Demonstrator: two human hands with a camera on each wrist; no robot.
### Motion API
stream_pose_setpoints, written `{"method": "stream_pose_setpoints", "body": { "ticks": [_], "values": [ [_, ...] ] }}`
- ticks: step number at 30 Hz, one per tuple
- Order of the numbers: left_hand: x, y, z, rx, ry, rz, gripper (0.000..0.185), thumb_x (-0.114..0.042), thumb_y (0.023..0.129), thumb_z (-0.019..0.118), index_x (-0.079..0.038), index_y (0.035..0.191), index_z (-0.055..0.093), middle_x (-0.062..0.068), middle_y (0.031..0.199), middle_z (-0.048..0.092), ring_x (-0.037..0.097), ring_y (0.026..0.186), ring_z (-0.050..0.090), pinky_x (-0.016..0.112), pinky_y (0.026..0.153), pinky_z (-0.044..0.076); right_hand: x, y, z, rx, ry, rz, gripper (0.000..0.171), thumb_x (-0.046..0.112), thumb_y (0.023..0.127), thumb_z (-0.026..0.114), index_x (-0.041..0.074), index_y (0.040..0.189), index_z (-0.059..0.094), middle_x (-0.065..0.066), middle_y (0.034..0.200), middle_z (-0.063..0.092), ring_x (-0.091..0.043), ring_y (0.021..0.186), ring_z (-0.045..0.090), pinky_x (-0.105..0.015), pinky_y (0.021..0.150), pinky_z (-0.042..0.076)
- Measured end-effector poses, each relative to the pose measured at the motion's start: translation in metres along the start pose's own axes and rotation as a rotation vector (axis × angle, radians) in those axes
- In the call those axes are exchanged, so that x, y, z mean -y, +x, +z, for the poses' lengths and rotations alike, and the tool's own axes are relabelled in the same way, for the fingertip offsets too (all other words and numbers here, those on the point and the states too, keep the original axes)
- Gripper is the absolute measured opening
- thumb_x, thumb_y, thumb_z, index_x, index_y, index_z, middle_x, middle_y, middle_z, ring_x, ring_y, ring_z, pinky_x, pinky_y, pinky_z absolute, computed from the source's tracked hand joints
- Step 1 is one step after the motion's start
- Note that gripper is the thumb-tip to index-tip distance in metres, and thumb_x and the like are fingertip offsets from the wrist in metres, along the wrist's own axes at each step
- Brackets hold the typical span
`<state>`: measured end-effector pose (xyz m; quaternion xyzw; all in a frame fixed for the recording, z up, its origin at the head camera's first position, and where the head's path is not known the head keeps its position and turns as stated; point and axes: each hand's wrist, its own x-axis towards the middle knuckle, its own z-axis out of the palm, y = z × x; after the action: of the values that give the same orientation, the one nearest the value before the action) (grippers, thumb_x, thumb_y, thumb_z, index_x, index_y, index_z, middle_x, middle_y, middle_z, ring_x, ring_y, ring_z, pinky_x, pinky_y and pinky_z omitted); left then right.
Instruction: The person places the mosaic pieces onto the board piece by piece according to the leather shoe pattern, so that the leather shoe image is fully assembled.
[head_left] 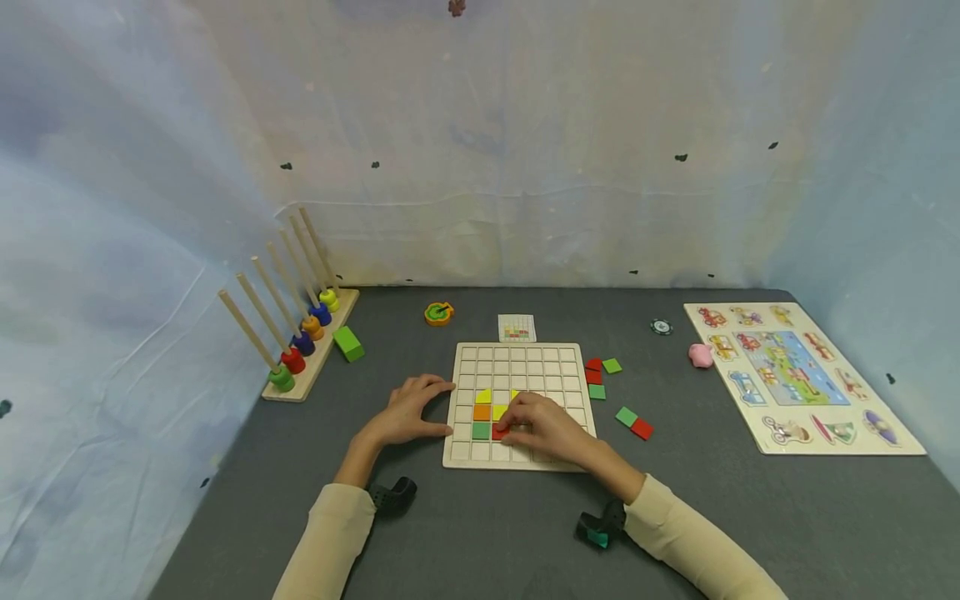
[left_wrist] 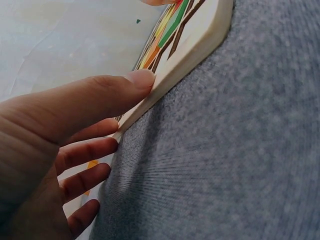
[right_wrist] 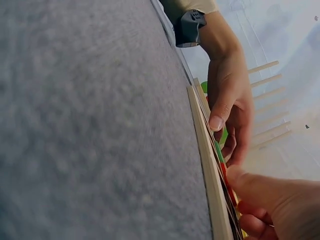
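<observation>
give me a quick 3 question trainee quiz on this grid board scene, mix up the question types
1. True or false: the left hand rests against the left edge of the wooden grid board.
2. Which tile colour shows at the right hand fingertips on the board? A blue B red C white
3. Fill in: the loose red and green tiles lie on the table to the board's ____ side.

Key: 1 true. 2 B, a red tile. 3 right.

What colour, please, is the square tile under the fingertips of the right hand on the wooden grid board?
Red; the square tile shows best in the head view.
</observation>
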<state>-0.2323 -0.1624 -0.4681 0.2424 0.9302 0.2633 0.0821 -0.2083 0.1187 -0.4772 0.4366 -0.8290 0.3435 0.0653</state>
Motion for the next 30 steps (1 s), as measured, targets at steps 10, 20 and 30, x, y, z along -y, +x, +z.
{"method": "stream_pose_setpoints", "body": {
  "ticks": [10,20,30],
  "values": [
    [0.0,0.0,0.0,0.002,-0.002,-0.004,0.072,-0.043,0.075,0.076,-0.019,0.137,0.048,0.005,0.134,0.043,0.027,0.121,0.035,0.055,0.094,0.025,-0.01,-0.016,-0.034,-0.066,0.024,0.079,0.019,0.016,0.081,0.073,0.008,0.098,0.069,-0.003,0.095,0.062,-0.017,0.079,0.057,-0.029,0.067,0.047],
    [0.002,0.0,0.0,0.004,0.001,-0.001,0.072,-0.043,0.075,0.076,-0.019,0.137,0.048,0.005,0.134,0.043,0.028,0.12,0.036,0.055,0.093,0.025,-0.034,-0.061,-0.081,-0.166,-0.063,0.15,0.025,0.011,0.078,0.075,0.007,0.101,0.068,-0.005,0.092,0.063,-0.019,0.077,0.056,-0.034,0.065,0.048],
    [0.004,0.0,0.003,-0.04,0.007,0.047,0.073,-0.045,0.074,0.075,-0.013,0.135,0.049,0.009,0.131,0.045,0.029,0.117,0.037,0.054,0.089,0.027,-0.048,-0.107,-0.113,-0.213,-0.152,0.235,0.031,0.01,0.073,0.079,0.006,0.101,0.067,-0.005,0.091,0.062,-0.018,0.077,0.055,-0.032,0.066,0.047]
  ]
}}
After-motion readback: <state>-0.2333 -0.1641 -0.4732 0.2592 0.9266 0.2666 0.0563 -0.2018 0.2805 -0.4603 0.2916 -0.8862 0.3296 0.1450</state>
